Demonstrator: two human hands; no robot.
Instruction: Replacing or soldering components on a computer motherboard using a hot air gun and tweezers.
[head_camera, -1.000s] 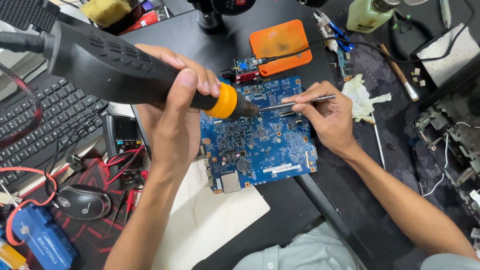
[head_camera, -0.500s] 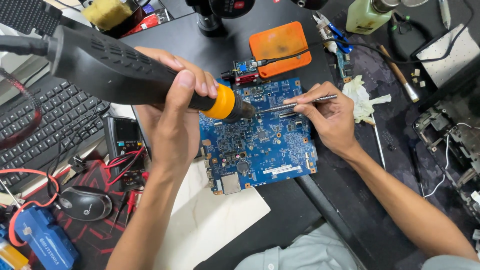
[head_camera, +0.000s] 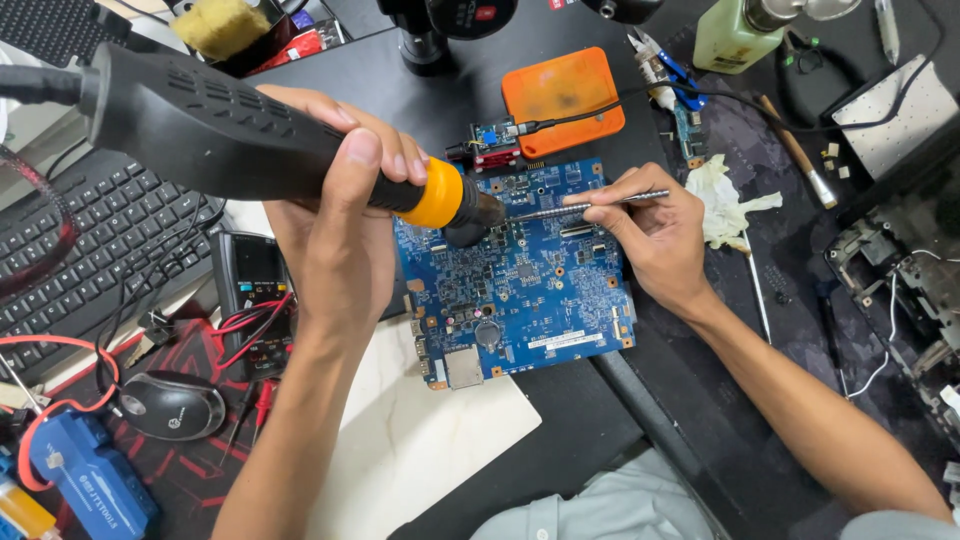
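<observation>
- Blue circuit board (head_camera: 520, 285) lies flat on the dark bench, long side running toward me.
- I wrap my left hand (head_camera: 335, 215) tight around the black hot-air tool (head_camera: 230, 130); it points right, nozzle down at the board's top edge.
- My right hand (head_camera: 650, 235) pinches metal tweezers (head_camera: 590, 207), tips pointing left under the nozzle.
- I should hold both steady, I think.

1. Single view: head-worn camera, looking steeply down at the blue circuit board (head_camera: 520, 275), close range.
2. Board sits centre frame; keyboard (head_camera: 90, 250) left of it, orange pad (head_camera: 562, 98) beyond it.
3. No second view to overlap.
</observation>
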